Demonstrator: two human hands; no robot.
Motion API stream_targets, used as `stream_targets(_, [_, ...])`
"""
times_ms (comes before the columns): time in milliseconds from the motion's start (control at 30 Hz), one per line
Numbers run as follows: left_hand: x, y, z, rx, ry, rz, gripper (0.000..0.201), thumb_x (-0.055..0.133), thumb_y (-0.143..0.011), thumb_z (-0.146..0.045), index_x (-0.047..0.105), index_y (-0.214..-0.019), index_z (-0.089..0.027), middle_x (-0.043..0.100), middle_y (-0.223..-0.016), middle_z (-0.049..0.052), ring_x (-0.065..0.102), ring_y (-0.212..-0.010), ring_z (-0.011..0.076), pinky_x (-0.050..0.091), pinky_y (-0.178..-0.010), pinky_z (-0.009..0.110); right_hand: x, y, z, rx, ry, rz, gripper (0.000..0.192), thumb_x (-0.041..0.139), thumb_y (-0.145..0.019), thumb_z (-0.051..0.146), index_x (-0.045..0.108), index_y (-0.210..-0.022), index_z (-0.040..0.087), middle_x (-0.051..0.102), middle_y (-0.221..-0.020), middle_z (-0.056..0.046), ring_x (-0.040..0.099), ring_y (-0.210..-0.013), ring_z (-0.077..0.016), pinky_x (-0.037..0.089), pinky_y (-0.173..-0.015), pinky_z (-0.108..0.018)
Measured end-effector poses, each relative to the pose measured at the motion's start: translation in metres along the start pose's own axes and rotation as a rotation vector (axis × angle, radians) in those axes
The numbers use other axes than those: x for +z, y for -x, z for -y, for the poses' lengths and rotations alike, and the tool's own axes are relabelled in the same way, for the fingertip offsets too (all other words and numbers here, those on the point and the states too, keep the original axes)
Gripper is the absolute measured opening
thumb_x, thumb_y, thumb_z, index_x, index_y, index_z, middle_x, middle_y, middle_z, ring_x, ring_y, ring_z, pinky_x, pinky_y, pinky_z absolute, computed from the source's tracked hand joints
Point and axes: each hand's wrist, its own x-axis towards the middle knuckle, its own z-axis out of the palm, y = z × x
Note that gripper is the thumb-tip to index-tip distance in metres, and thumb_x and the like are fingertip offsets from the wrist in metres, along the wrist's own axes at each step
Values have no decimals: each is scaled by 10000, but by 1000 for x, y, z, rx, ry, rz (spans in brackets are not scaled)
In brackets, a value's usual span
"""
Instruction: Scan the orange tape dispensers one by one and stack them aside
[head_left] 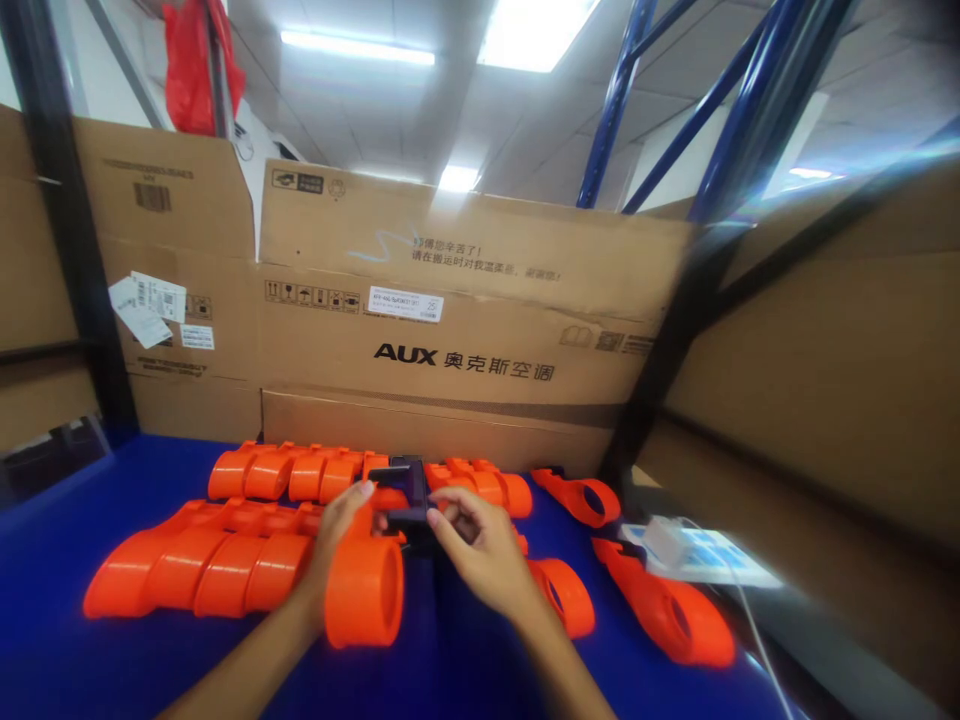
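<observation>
A small dark part (405, 492) sits at the middle of the blue table (60, 660), pinched between both hands above an orange tube piece (365, 590) whose round open end faces the near edge. The left hand (341, 530) comes in from the near left, its forearm slanting up across the cloth, with the fingers curled over the top of the orange tube piece and the fingertips touching the left side of the dark part. The right hand (480, 550) reaches in from the near right, palm turned down, thumb and forefinger closed narrowly on the right side of the dark part. Just left of the hands lies a near row of orange pieces (195, 570) packed side by side and touching, and beyond it a far row of orange pieces (300, 475) runs along the foot of the cardboard. To the right, two separate orange ring pieces (577, 497) (667, 610) lie apart on the cloth, and another (562, 595) rests just beside the right wrist. A white box (664, 540) with a cable sits on a light sheet at the right edge. Large cardboard boxes (465, 330) printed with AUX stand closed behind the table, what they hold hidden, with more cardboard on the right and blue rack posts (622, 90) above.
</observation>
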Motion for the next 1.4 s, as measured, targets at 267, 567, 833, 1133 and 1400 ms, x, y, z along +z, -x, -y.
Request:
stream_targets(267, [7,11,5,170,-181,142,455,705,-802,-447,588,-1141,-168,624,-571,-25,549,-475,118,421,-512,211,7,2,2,-171,173,-106,514,650,-888,317,536,-1382,230,724,-962,-78,623,-692,-190,538,-631,-323])
stream_targets(567, [18,21,4,184,-306,253,319,687,-829,-445,650,-953,-153,590,-549,-35,512,-413,101,405,-467,215,10,5,-4,-359,277,-216,334,626,-847,190,651,-1180,204,738,-945,-83,680,-787,-219,573,-698,-346])
stream_targets(833, [13,20,1,182,-352,243,322,663,-838,-477,658,-863,-156,510,-427,-61,437,-359,99,334,-440,213,12,4,-4,-409,276,-164,253,603,-868,186,660,-1114,178,707,-845,-72,647,-729,-200,531,-629,-305])
stream_targets(1133, [11,18,2,180,-320,263,338,670,-830,-488,679,-884,-154,534,-434,-49,438,-367,98,321,-441,210,12,5,-4,-363,276,-148,232,589,-884,208,682,-1092,167,653,-738,-49,595,-644,-185,498,-571,-294])
stream_targets(1400, [13,11,9,27,42,137,320,776,-755,-430,675,-883,-156,583,-521,-48,465,-385,69,341,-409,177,4,1,-1,-475,376,-22,472,549,-899,140,559,-1365,215,733,-1087,-112,678,-787,-209,579,-708,-352])
